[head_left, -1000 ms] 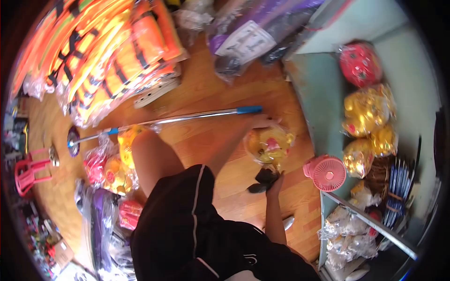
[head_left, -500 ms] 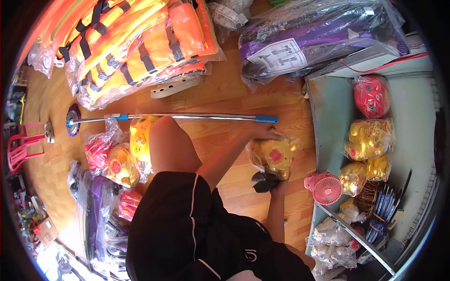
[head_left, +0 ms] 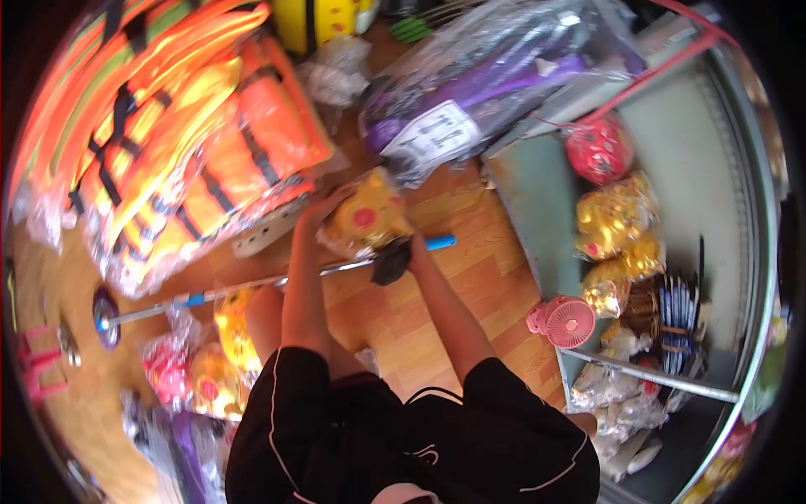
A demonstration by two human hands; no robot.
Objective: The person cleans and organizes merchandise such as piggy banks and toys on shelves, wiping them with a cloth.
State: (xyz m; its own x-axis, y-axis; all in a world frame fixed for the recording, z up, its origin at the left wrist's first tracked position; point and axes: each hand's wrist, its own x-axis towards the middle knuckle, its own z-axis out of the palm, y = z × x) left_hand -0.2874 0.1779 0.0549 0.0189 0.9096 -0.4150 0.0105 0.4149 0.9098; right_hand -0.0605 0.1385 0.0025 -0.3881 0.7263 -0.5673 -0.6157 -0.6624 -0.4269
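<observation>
A gold figurine (head_left: pixel 374 206) with a red round mark, wrapped in clear plastic, is held up in front of me between both hands. My left hand (head_left: pixel 323 208) grips its left side, with the fingers partly hidden by blur. At the lower right side, my right hand (head_left: pixel 415 250) holds the figurine together with a dark cloth (head_left: pixel 391 261). The cloth hangs beneath the figurine. Behind it lies a metal pole with blue ends (head_left: pixel 340 267) on the wooden floor.
Orange vests in plastic (head_left: pixel 243 126) are piled at the upper left. A wrapped purple-and-black item (head_left: pixel 504 84) lies at the top. On the right, a metal shelf (head_left: pixel 525 202) holds wrapped gold figurines (head_left: pixel 617 214), a red one (head_left: pixel 598 149) and a pink fan (head_left: pixel 571 322). More wrapped figurines (head_left: pixel 217 378) stand at left.
Both hands have carried the gold figurine and dark cloth forward and to the left, away from the shelf. My view has turned, and both arms now reach out ahead.
</observation>
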